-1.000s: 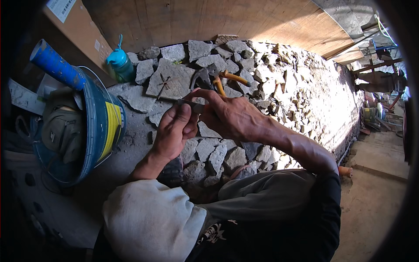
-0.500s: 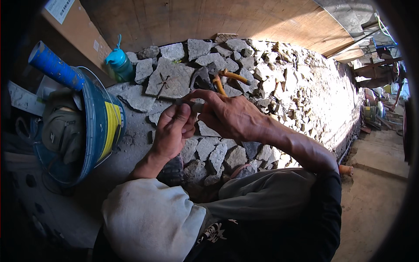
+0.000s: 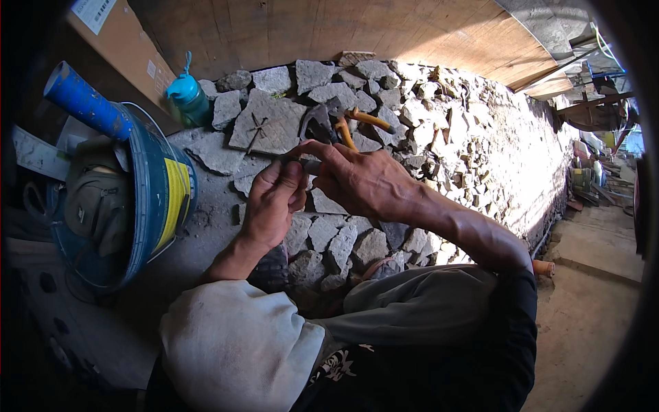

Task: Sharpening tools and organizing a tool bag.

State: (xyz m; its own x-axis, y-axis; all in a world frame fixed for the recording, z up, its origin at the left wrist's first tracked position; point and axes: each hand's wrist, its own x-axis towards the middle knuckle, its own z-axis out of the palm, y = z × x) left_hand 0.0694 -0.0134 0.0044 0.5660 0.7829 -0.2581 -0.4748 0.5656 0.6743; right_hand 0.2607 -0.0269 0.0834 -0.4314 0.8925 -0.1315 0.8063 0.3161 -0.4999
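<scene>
Along the far edge, board: a broad wooden sheet, sunlit toward its right end.
Stones: broken grey pieces covering the ground in front of the board.
Box: brown cardboard, at the upper left.
Bucket: dark blue-green with a yellow patch, left of the person; a dark bag and a blue tube sit in it.
Right hand: narrow, fingers bent onto a small grey piece, index finger reaching over to the left fingertips.
Left hand: thumb and fingers pinched on that same piece.
Bottle: turquoise, just beside the box.
Hammers: orange handles, lying on the stones beyond the hands.
Nails: crossed on a flat stone.
Grey piece: between both hands, mostly hidden by fingers.
</scene>
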